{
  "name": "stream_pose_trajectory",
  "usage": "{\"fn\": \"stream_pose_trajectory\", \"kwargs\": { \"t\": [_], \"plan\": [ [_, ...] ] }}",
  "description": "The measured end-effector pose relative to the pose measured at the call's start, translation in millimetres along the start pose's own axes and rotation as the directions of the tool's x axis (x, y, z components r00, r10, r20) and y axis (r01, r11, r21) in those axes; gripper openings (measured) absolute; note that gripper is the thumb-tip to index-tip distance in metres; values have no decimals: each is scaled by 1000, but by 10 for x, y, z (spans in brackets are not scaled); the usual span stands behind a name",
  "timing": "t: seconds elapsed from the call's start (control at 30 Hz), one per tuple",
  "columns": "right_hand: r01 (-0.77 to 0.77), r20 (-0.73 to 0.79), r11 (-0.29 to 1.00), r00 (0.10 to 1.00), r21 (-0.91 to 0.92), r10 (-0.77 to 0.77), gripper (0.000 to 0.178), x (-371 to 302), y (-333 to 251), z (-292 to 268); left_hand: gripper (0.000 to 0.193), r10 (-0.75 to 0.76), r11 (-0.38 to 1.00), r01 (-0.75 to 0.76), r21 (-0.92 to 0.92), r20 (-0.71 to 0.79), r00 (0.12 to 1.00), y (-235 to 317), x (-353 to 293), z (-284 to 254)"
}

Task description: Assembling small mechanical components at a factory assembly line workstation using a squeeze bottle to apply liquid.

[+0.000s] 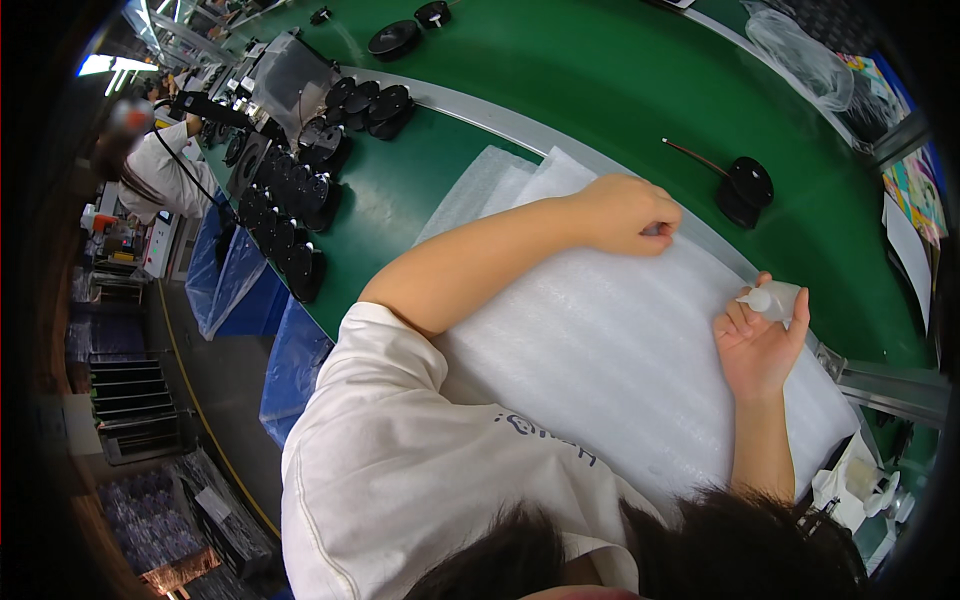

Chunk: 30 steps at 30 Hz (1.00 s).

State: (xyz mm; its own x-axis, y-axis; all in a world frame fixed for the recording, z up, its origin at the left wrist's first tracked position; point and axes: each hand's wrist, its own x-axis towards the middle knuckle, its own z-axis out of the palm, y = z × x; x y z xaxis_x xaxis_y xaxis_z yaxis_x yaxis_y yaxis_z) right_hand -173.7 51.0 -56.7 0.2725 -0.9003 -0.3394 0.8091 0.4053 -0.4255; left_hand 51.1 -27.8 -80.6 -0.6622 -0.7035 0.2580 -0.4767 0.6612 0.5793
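Observation:
Over the far edge of a white foam sheet (600,350), my left hand (628,215) is curled closed. A small greyish spot shows between its fingers, too little to tell what it is. Farther right, my right hand (757,350) is turned palm up, its fingers round a small translucent squeeze bottle (778,300) with a white nozzle that points left. Beyond both hands, a round black part (748,187) with a thin wire sticking out lies on the green conveyor belt (580,90).
Several black round parts (290,200) crowd the bench's left side beside a clear plastic bag (290,80). More black parts (395,40) lie on the belt's far stretch. A metal rail (480,115) divides belt and bench. A person in white (165,165) works at far left.

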Motion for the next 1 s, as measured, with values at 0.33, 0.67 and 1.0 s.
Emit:
{"fn": "stream_pose_trajectory", "kwargs": {
  "t": [0.33,0.67,1.0],
  "plan": [
    [9,0,1000,1000,-12,-9,41,-4,-3,2,10,3,1000,-3,-16,-5,1000,5,5,-5],
    [13,-16,1000,1000,-16,-14,42,-11,6,19,10,5,1000,-5,-12,2,1000,11,5,-9],
    [11,7,1000,1000,-20,-11,41,0,-5,8,10,2,1000,-2,-7,3,1000,9,21,-3]
  ]
}}
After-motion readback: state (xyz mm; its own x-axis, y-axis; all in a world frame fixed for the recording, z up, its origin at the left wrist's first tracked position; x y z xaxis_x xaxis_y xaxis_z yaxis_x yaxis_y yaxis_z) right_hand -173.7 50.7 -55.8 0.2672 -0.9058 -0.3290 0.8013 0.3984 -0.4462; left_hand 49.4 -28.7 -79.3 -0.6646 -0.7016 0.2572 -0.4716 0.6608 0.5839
